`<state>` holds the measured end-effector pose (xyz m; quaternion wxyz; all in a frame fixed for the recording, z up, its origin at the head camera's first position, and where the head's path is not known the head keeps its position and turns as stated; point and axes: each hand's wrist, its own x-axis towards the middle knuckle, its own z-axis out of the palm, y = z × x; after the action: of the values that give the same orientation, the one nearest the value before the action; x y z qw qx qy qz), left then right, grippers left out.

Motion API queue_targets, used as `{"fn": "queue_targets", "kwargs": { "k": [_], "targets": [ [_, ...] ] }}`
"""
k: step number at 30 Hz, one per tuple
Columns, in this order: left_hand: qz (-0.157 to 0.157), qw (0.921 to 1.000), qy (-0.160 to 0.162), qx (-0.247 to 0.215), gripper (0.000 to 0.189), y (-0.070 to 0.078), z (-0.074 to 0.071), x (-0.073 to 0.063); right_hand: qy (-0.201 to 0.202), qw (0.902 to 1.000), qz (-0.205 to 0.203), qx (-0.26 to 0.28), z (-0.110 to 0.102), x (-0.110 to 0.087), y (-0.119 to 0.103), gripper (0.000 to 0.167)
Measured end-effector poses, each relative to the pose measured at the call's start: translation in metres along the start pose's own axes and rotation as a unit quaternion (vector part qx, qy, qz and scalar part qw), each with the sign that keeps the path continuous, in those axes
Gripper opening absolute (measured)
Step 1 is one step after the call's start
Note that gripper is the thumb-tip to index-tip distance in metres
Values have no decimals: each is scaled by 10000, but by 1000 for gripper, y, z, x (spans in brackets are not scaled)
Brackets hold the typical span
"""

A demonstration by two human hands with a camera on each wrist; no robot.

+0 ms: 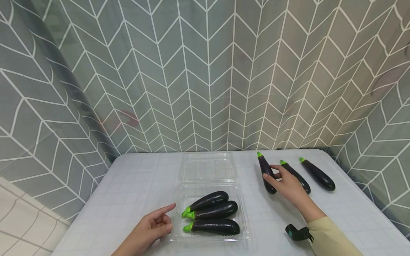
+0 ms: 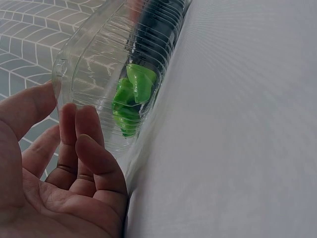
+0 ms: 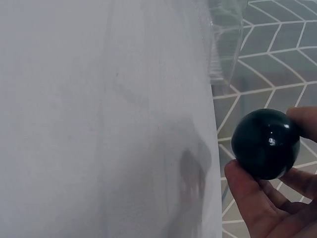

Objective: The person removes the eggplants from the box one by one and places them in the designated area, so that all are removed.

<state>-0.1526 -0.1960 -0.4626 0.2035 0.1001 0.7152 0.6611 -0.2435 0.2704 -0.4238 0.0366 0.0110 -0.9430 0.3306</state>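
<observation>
My right hand (image 1: pixel 288 185) pinches a dark purple eggplant (image 1: pixel 265 169) with a green stem between thumb and fingers. The right wrist view shows the rounded end of that eggplant (image 3: pixel 265 144) between the fingertips. A clear plastic clamshell box (image 1: pixel 245 227) lies with its lid (image 1: pixel 207 167) folded back. Inside it, three eggplants (image 1: pixel 221 209) lie side by side, green stems to the left. My left hand (image 1: pixel 148 225) is at the box's left side, fingers loosely bent and holding nothing. Up close, its fingertips are by the box wall (image 2: pixel 74 64); whether they touch it I cannot tell.
Two more eggplants, a nearer one (image 1: pixel 298 177) partly behind my right hand and another (image 1: pixel 318 174), lie at the table's right. A white cloth covers the table (image 1: pixel 128 185). Patterned grey curtains (image 1: pixel 208 78) stand behind and at the sides. A black device (image 1: pixel 298 233) sits at my right wrist.
</observation>
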Motion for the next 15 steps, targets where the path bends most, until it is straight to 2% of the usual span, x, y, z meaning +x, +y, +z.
{"fn": "queue_targets", "kwargs": {
  "k": [9,15],
  "targets": [
    [75,9999,-52,-100,66,-1,0,1,-121,9993,316,-160,4,9,4,80],
    [72,9999,-68,-68,66,-1,-1,1,-153,9991,314,-250,4,11,7,78]
  ]
}}
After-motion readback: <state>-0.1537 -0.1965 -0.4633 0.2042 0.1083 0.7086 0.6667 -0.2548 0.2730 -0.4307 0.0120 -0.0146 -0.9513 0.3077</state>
